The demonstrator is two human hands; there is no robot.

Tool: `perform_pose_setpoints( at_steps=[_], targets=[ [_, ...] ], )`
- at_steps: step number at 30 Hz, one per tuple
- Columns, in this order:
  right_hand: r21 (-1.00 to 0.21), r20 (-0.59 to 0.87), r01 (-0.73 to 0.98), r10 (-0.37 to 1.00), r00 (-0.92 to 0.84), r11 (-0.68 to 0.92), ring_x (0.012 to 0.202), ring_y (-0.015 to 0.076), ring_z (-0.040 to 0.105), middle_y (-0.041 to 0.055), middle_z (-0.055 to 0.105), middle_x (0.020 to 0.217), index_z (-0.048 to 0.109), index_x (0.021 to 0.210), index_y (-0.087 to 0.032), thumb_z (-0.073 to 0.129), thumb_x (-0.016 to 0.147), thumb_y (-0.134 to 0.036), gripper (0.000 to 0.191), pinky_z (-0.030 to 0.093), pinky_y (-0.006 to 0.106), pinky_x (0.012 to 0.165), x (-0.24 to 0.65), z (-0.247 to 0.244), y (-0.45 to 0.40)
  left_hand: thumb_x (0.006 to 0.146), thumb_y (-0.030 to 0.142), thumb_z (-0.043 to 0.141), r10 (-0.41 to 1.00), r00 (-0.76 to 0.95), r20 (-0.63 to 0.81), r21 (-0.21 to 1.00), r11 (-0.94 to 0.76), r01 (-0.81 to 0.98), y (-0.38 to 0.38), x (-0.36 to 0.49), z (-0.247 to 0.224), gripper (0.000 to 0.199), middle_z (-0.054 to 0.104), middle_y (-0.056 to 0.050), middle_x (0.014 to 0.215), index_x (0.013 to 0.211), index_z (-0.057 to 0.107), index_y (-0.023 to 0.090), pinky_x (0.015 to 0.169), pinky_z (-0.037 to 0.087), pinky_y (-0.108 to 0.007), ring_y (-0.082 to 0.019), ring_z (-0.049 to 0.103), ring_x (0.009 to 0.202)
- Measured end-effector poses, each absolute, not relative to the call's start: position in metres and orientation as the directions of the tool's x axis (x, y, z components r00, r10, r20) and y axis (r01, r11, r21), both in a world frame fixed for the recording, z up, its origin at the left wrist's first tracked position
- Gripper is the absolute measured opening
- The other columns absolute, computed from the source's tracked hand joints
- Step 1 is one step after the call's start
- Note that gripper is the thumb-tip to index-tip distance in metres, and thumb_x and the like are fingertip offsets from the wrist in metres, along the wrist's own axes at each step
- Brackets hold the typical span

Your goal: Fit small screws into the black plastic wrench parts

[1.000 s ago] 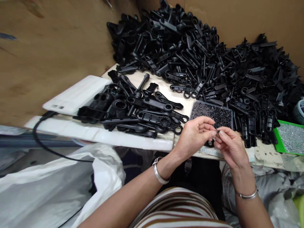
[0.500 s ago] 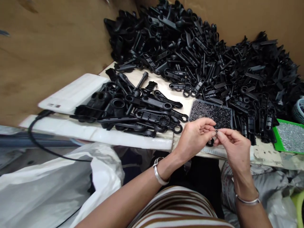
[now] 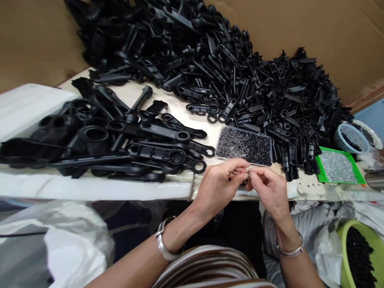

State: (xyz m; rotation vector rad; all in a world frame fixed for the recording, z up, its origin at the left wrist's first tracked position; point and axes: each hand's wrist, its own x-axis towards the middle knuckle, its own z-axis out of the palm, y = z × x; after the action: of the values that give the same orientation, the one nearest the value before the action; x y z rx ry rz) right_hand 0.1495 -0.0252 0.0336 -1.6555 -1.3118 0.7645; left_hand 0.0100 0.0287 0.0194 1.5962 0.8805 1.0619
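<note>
My left hand (image 3: 218, 184) and my right hand (image 3: 268, 191) meet at the fingertips over the table's front edge. Both are closed in a pinch around something tiny, mostly covered by the fingers. A dark part shows partly beneath them, too hidden to name. Just beyond my hands lies a shallow clear plastic box (image 3: 271, 152) of small grey and black pieces (image 3: 244, 145). Left of the hands, long black plastic parts with ring-shaped ends (image 3: 156, 154) lie in a loose heap.
A large pile of black plastic parts (image 3: 210, 64) rises against the cardboard wall (image 3: 285, 24). On the right are a green tray (image 3: 322, 173) of small silvery pieces and a blue basket (image 3: 351, 138). A yellow-green tub (image 3: 343, 244) holds black pieces below. White sheeting (image 3: 75, 248) hangs at lower left.
The view has swung to the right, so the table's contents appear further left and more of the basket and tub shows. My hands keep their pinch, fingertips together.
</note>
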Motion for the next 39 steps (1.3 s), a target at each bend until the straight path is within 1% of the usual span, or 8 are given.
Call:
perform_pose_setpoints(
  at_steps=[9,13,15,17,24,30,34,39],
  targets=[
    [-0.839,0.105,0.543,0.973,0.205,-0.024,0.046,0.0113,0.057,-0.0021,0.062,0.054,0.066,0.075,-0.019,0.059,0.084,-0.028,0.014,0.047,0.022,0.049,0.156,0.033,-0.028,0.082,0.009,0.059,0.851,0.465,0.242,0.931,-0.339,0.135,0.028,0.000,0.017,0.023,0.073,0.000,0.085,0.103,0.064,0.018,0.072,0.054,-0.021,-0.014,0.070,0.077],
    [-0.831,0.075,0.549,0.963,0.259,-0.083,0.045,0.0115,0.055,-0.0020,0.061,0.053,0.068,0.077,-0.018,0.063,0.083,-0.033,0.016,0.044,0.022,0.046,0.166,0.031,-0.032,0.087,0.010,0.057,0.725,0.584,0.364,0.631,-0.653,0.418,0.027,-0.016,0.024,0.021,0.070,-0.005,0.103,0.106,0.060,0.018,0.084,0.049,-0.030,-0.019,0.065,0.098],
    [-0.791,0.079,0.604,0.965,0.251,-0.092,0.045,0.0115,0.054,-0.0024,0.060,0.052,0.068,0.077,-0.019,0.063,0.083,-0.033,0.017,0.043,0.023,0.046,0.171,0.025,-0.034,0.090,0.010,0.054,0.670,0.668,0.323,0.466,-0.727,0.503,0.026,-0.020,0.024,0.014,0.068,-0.008,0.103,0.101,0.060,0.016,0.083,0.046,-0.032,-0.021,0.061,0.102],
    [-0.731,0.101,0.678,0.972,0.210,-0.071,0.046,0.0118,0.053,-0.0024,0.060,0.053,0.068,0.077,-0.019,0.061,0.084,-0.032,0.016,0.043,0.023,0.048,0.173,0.019,-0.036,0.091,0.009,0.050,0.658,0.712,0.244,0.402,-0.737,0.543,0.025,-0.021,0.022,0.013,0.068,-0.007,0.096,0.100,0.059,0.015,0.079,0.045,-0.032,-0.021,0.060,0.096],
    [-0.585,0.202,0.811,0.972,0.117,0.024,0.054,0.0138,0.059,0.0000,0.066,0.064,0.067,0.076,-0.020,0.058,0.086,-0.027,0.015,0.048,0.027,0.060,0.167,0.015,-0.041,0.091,0.008,0.048,0.665,0.716,0.212,0.410,-0.725,0.553,0.018,-0.017,0.013,0.016,0.068,-0.007,0.088,0.101,0.059,0.015,0.075,0.044,-0.032,-0.020,0.062,0.082],
    [-0.618,0.169,0.785,0.971,0.169,-0.029,0.053,0.0136,0.058,0.0004,0.066,0.064,0.067,0.078,-0.020,0.058,0.087,-0.029,0.015,0.047,0.026,0.058,0.166,0.009,-0.044,0.090,0.006,0.047,0.704,0.685,0.186,0.524,-0.661,0.537,0.019,-0.015,0.010,0.019,0.068,-0.006,0.084,0.093,0.063,0.016,0.075,0.048,-0.029,-0.019,0.064,0.080],
    [-0.627,0.149,0.776,0.966,0.210,-0.072,0.053,0.0137,0.057,0.0003,0.064,0.061,0.068,0.079,-0.019,0.058,0.087,-0.031,0.017,0.046,0.025,0.054,0.171,0.004,-0.045,0.089,0.017,0.058,0.704,0.679,0.209,0.579,-0.649,0.493,0.022,-0.014,0.009,0.006,0.069,-0.008,0.090,0.093,0.063,0.015,0.080,0.050,-0.033,-0.022,0.064,0.088],
    [-0.589,0.187,0.808,0.965,0.182,-0.038,0.053,0.0129,0.058,-0.0001,0.065,0.062,0.067,0.079,-0.019,0.058,0.088,-0.028,0.016,0.047,0.024,0.056,0.167,0.009,-0.046,0.085,0.015,0.065,0.724,0.664,0.187,0.619,-0.612,0.492,0.020,-0.012,0.002,0.008,0.070,-0.008,0.093,0.093,0.064,0.015,0.082,0.052,-0.033,-0.023,0.066,0.091]
  ],
)
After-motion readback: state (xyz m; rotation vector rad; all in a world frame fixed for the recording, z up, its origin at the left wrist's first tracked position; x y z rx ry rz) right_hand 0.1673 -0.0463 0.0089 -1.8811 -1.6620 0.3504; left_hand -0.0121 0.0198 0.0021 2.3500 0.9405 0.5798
